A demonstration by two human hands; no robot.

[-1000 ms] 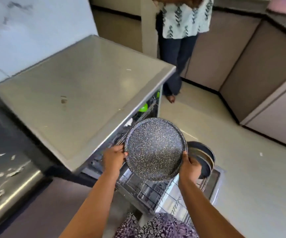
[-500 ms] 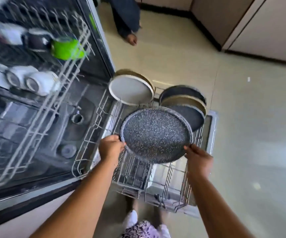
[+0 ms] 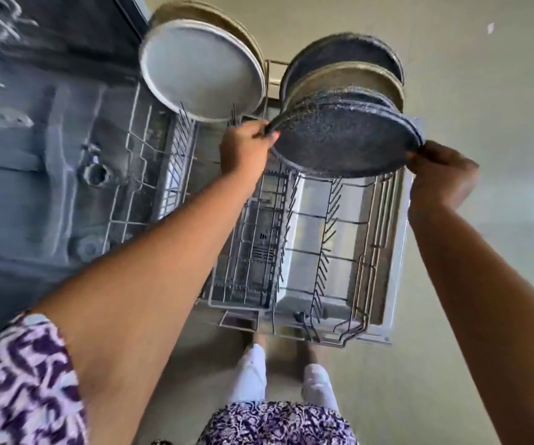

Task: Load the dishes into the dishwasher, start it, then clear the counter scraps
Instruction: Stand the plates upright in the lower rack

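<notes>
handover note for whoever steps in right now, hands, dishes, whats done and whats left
Left hand grips the left rim of the speckled dark plate; right hand grips its right rim.
The plate is held tilted above the pulled-out lower rack, just in front of the plates already standing at the back: a pale plate on the left and a stack of dark and tan plates on the right.
Done: several plates racked.
Left: slot this plate, start the dishwasher, clear the counter scraps.
</notes>
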